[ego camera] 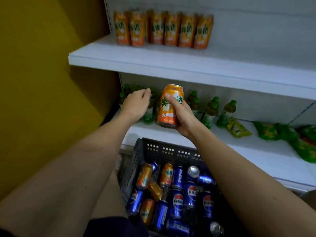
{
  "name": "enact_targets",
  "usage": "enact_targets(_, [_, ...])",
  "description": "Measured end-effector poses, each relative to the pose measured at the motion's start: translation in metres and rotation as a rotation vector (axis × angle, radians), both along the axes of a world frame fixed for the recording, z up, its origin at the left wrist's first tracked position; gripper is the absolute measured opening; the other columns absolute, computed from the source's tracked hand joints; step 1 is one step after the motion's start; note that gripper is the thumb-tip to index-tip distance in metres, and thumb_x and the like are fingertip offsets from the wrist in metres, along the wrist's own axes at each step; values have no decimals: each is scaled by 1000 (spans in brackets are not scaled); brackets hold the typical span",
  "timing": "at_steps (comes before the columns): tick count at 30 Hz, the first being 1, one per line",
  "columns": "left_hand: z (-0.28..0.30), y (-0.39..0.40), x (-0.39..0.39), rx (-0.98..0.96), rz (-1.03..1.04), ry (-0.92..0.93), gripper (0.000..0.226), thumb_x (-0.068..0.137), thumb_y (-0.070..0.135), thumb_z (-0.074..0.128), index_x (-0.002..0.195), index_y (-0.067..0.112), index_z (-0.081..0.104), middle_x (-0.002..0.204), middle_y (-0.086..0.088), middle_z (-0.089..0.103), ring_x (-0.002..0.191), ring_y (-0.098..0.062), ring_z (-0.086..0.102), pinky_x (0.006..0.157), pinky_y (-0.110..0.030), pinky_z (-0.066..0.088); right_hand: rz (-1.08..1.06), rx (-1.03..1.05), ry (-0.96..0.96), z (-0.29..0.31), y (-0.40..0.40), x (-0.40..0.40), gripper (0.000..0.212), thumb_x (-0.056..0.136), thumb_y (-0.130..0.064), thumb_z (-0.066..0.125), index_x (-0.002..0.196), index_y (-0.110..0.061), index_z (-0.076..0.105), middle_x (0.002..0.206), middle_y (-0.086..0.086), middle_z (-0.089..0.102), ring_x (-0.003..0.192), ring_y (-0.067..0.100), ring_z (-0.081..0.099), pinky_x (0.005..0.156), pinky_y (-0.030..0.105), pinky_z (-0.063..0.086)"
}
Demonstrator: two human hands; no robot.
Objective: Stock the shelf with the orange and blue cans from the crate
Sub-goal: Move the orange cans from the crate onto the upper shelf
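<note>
Right hand [183, 115] grips an orange can [168, 106] upright, up in front of the lower shelf [266, 156] above the crate [153, 149]. Left hand [136, 103] hangs loose and empty beside it. More cans [163, 29] line the top shelf [153, 60].

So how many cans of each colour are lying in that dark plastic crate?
Orange metal drink cans: 4
Blue metal cola cans: about 11, some partly hidden
Total in the dark slotted plastic crate: about 15
One more orange can held in right hand.
</note>
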State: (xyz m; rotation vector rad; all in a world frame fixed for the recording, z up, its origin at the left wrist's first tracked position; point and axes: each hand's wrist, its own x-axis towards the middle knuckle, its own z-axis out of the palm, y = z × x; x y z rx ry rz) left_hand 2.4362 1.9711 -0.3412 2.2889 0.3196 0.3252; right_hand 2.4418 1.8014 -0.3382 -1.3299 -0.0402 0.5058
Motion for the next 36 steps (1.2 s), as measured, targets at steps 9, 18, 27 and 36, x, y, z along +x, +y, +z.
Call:
enact_targets(9, [73, 32, 41, 609, 49, -251, 33, 101, 37, 34, 100, 22, 64, 105, 2, 64, 97, -21, 50, 81, -41, 40, -1, -132, -247, 102, 9, 39, 49, 82, -47, 73, 121, -27, 52, 110, 3, 69, 95, 22, 71, 69, 36, 60])
enact_targets(18, [67, 59, 83, 662, 73, -99, 40, 101, 40, 31, 126, 27, 59, 127, -2, 57, 117, -23, 49, 98, -47, 36, -25, -144, -238, 142, 40, 88, 67, 81, -49, 74, 136, -27, 42, 120, 7, 64, 102, 28, 67, 82, 54, 58])
enact_targets(27, [37, 81, 113, 688, 187, -275, 50, 95, 38, 28, 118, 25, 71, 125, 2, 68, 121, -22, 57, 106, -45, 34, -135, -173, -343, 141, 72, 147, 56, 80, -45, 77, 124, -30, 47, 116, -3, 62, 104, 19, 63, 87, 46, 56])
enact_targets(36, [24, 86, 123, 630, 208, -493, 47, 90, 31, 36, 104, 19, 78, 110, -2, 74, 111, -27, 66, 94, -42, 45, -314, -249, -440, 126, 120, 215, 83, 74, -49, 82, 143, -23, 46, 134, -2, 58, 121, 21, 57, 103, 43, 49])
